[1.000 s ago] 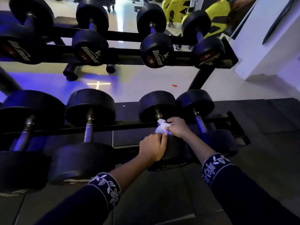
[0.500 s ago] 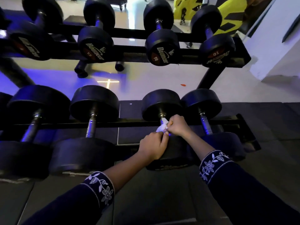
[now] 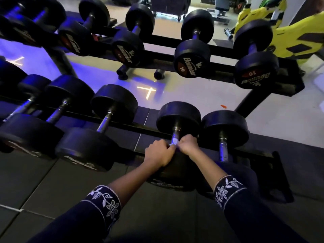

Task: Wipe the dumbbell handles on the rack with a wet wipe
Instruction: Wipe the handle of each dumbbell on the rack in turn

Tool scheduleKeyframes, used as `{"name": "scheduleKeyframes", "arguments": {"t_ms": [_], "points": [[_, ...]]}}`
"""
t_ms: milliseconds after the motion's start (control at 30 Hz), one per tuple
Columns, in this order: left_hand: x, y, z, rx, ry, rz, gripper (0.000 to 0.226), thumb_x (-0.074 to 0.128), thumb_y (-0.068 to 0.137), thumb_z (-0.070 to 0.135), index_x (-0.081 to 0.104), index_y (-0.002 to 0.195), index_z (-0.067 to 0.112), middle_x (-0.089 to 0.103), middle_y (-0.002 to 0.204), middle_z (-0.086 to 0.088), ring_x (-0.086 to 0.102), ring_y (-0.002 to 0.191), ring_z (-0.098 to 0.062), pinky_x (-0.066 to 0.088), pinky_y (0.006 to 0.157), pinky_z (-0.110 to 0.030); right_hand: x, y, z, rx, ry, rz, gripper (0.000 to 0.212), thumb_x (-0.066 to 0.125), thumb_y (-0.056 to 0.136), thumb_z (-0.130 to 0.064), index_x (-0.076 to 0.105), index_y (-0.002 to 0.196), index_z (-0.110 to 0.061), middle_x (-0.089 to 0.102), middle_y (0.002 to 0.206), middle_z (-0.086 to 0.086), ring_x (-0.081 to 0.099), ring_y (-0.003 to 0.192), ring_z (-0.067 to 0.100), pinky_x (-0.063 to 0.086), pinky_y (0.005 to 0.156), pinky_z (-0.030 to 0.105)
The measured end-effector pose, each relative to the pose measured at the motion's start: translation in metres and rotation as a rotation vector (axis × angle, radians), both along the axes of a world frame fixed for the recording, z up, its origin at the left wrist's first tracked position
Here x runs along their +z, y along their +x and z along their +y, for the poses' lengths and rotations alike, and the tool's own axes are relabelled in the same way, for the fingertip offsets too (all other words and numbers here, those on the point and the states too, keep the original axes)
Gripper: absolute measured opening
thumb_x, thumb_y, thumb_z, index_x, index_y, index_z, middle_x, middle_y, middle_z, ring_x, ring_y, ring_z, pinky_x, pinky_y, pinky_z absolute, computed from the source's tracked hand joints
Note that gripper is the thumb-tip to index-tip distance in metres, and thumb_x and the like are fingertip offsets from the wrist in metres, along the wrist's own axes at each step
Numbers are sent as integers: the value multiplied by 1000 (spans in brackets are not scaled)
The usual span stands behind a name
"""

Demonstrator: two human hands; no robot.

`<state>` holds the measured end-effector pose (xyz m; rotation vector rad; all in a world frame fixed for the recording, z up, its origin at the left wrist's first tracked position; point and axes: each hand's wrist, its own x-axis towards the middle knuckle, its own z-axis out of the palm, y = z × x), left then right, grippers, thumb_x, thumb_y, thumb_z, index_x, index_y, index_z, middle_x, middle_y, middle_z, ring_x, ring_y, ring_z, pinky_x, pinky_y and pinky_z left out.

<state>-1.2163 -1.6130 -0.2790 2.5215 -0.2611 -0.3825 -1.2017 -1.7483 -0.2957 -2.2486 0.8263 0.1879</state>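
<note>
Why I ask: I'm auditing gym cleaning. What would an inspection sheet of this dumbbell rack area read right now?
Surface: dark floor mats under the rack; pale floor beyond.
Job's things: white wipe on the handle of a lower-row dumbbell, second from the right end.
Clutter: small orange scrap on the pale floor.
Hands: left hand and right hand both grip the wipe at the handle.
Cables: nothing seen.
Surroundings: upper-row dumbbells, two marked 10; yellow machine at far right; blue light on the floor.
</note>
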Motion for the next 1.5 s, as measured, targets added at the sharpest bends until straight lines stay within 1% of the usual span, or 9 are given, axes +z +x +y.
{"name": "scheduleKeyframes", "arguments": {"t_ms": [267,400,567,767,933,1133,1300,1400,1500], "points": [[6,-5,4,17,-97,20,48,39,81,55,42,54,16,65,85,-19,62,87,-39,41,68,-38,10,21,3,-190,42,-183,30,71,78,-17,68,102,-1,68,106,18,64,101,30,45,74,23],[6,-5,5,8,-76,23,45,43,85,51,58,69,12,67,94,-19,62,95,-39,46,76,-39,6,13,-2,-99,41,-50,33,71,76,-23,68,100,-2,69,102,16,66,97,26,44,68,21],[2,-3,4,-5,-38,-2,41,47,91,46,67,90,11,66,107,-20,60,104,-39,44,80,-38,-2,7,-5,-83,97,1,20,70,80,-21,68,88,-4,59,74,7,55,61,16,36,45,20],[5,-5,5,5,-83,-1,43,47,91,44,50,61,15,67,95,-21,62,95,-39,40,72,-36,3,31,-13,-227,237,-114,25,80,67,-14,54,65,-12,65,81,11,58,73,19,45,65,28],[3,-4,4,9,-71,-7,38,45,89,46,60,78,12,66,99,-18,61,97,-39,43,75,-38,-6,6,-9,-29,66,1,22,68,81,-28,59,69,-12,59,77,9,58,75,20,41,62,25],[7,-6,4,-6,-82,6,50,38,82,53,66,78,11,67,92,-16,62,92,-37,48,77,-39,5,21,-13,-181,50,-57,34,81,65,-35,69,89,-12,70,99,9,67,92,25,50,69,26],[2,-8,7,-9,-90,-8,41,43,89,46,62,71,14,67,90,-15,62,91,-37,42,71,-35,-5,18,-10,-157,41,-29,42,70,81,-32,64,111,-2,66,113,16,62,107,30,48,81,29],[4,-7,6,-10,-74,-19,42,44,91,46,68,82,13,67,100,-19,61,98,-38,44,77,-37,-6,8,-9,-53,98,82,34,66,83,-28,62,102,-1,66,100,16,65,95,29,48,66,27],[4,-3,4,-21,-57,-5,46,43,91,50,72,96,14,67,105,-21,61,103,-39,46,82,-38,-1,6,-12,-200,528,60,18,43,93,-8,52,78,-2,58,65,15,61,59,24,48,51,27]]}}
